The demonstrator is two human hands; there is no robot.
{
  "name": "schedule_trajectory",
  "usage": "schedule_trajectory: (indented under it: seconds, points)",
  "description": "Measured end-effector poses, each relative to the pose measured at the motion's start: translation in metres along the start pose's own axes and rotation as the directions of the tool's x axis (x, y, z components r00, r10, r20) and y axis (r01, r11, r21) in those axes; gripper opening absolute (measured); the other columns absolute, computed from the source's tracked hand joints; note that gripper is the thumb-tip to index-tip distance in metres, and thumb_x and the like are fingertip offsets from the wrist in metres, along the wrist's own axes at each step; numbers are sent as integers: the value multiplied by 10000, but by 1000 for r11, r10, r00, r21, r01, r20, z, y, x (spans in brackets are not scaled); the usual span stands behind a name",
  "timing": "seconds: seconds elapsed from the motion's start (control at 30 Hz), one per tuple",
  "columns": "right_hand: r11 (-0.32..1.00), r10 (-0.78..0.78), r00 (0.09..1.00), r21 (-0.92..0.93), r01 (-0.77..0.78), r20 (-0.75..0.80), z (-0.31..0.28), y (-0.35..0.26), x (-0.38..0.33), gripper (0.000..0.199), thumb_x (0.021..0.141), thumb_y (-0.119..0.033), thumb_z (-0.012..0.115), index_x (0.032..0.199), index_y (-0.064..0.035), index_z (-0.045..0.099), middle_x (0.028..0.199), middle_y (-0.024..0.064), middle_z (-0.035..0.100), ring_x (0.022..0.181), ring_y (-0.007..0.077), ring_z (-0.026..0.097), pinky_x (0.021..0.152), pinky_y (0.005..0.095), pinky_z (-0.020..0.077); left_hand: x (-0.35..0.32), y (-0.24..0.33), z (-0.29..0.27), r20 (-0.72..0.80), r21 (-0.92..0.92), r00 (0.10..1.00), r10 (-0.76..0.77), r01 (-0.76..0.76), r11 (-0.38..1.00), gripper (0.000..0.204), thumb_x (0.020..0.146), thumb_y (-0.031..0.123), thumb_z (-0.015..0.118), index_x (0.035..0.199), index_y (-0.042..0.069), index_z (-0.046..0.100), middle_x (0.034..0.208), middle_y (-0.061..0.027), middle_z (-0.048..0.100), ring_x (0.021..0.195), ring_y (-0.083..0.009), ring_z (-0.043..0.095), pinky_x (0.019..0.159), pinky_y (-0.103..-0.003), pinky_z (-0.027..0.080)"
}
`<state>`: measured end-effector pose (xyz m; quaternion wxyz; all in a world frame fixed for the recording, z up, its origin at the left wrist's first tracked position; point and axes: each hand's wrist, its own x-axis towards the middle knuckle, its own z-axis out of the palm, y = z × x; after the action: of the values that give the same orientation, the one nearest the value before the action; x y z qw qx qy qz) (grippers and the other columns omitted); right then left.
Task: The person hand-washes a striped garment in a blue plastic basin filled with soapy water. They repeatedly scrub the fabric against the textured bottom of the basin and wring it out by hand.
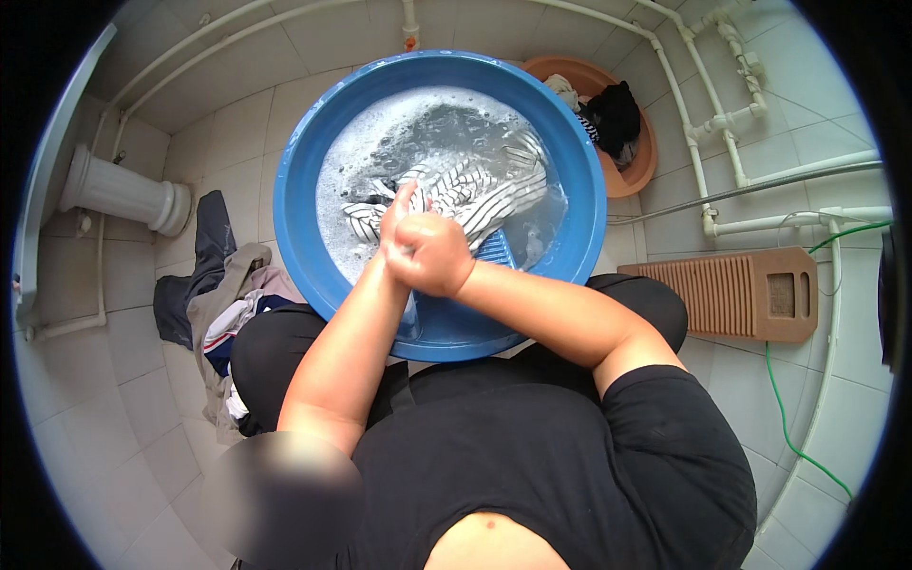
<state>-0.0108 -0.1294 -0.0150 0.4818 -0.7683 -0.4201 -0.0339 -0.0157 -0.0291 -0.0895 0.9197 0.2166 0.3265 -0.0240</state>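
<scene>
My hands meet over the near half of a large blue basin point(296, 228) of sudsy water. The left hand point(395, 217) is edge-on with its visible fingers stretched forward; part of it is hidden behind the right. Closed into a fist, my right hand point(432, 255) presses against the left hand near the wrist; what its fingers hold, if anything, is hidden. Just beyond both hands, a white garment with dark stripes point(518, 195) lies bunched and wet in the water. A blue ribbed washboard point(495, 249) shows partly under the garment and my hands.
An orange basin point(648, 157) at the back right holds dark and pale clothes point(616, 119). A brown washboard point(727, 293) lies right of my knee. At the left are piled clothes point(220, 285) and a white pedestal point(128, 197). White pipes point(698, 176) and a green cord point(793, 432) run at the right.
</scene>
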Motion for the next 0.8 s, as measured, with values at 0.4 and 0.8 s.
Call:
schedule_trajectory:
  seconds: [0.4, 0.8]
  points:
    - [998, 31, 996, 58, -36, 80, -4, -1, 3, 175, 702, -259, 607, 655, -94, 572, 649, 122, 574, 621, 290, 584, 617, 392, 468, -25, -2, 18, -150, 104, 983, 107, -92, 990, 310, 860, 355, 471, 984, 85, 562, 876, -77, 591, 773, -178, 562, 680, -325, 477]
    - [701, 656, 753, -412, -582, 51, -66, 191, 26, 579, 785, -590, 494, 952, -44, 588, 1052, 184, 587, 1000, 341, 550, 834, 410, 425, 0, 7, 24, -58, 97, 958, 281, -275, 956, 428, 833, -22, 434, 1248, -15, 329, 1117, -201, 512, 970, -281, 567, 829, -386, 496]
